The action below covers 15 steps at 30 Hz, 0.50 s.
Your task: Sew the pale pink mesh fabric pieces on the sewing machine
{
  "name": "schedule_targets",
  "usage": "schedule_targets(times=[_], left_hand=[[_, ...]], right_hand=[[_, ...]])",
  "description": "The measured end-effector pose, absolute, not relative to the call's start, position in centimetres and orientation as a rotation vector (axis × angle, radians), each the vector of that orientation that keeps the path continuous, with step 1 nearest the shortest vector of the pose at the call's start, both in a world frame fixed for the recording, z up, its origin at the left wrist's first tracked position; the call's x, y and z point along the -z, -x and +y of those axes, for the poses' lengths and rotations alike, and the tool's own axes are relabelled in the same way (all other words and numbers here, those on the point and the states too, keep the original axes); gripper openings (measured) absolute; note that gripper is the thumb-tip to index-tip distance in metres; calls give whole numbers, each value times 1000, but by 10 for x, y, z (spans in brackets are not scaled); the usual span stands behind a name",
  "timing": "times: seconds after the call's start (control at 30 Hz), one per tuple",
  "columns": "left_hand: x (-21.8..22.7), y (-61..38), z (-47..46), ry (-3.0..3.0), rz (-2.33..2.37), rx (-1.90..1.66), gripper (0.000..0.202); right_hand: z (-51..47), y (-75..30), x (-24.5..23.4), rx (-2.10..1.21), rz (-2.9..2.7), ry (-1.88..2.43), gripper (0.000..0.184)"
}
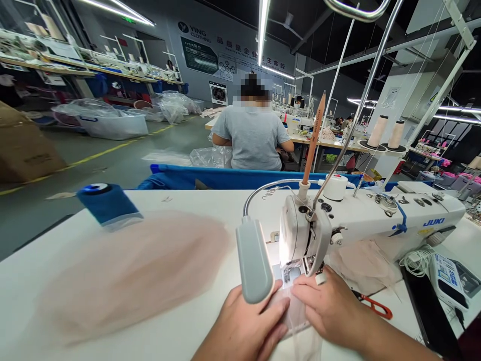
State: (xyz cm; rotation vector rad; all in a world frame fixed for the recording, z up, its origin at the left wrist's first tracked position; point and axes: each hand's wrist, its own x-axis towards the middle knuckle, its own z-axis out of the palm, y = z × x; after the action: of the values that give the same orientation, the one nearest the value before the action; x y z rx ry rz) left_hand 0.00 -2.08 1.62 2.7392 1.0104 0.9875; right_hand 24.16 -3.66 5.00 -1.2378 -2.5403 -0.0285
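Note:
A white sewing machine [302,228] stands before me, its needle area lit. Under its presser foot lies a strip of pale, sheer fabric [296,313] that hangs toward me. My left hand [251,321] holds the fabric's left side just in front of the foot, some fingers hidden behind the grey lamp head [255,260]. My right hand [330,306] is closed on the right side of the same fabric, fingertips close to the foot. More sheer pinkish fabric [143,271] is spread on the table at left, and another piece [364,260] lies beneath the machine arm.
A blue thread cone [108,203] stands at the table's left. Red-handled scissors [376,305] lie beside my right wrist, near a black tray [424,311] and a white boxed device [447,281]. A pencil [314,140] stands on the machine. Ahead, a person [251,133] sits facing away.

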Motion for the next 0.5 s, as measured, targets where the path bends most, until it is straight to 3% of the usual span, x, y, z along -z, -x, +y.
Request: schedule_targets(times=[0.5], left_hand=[[-11, 1, -16, -2842, 1017, -998, 29]], right_hand=[[-35, -245, -44, 27, -2520, 1240, 29]])
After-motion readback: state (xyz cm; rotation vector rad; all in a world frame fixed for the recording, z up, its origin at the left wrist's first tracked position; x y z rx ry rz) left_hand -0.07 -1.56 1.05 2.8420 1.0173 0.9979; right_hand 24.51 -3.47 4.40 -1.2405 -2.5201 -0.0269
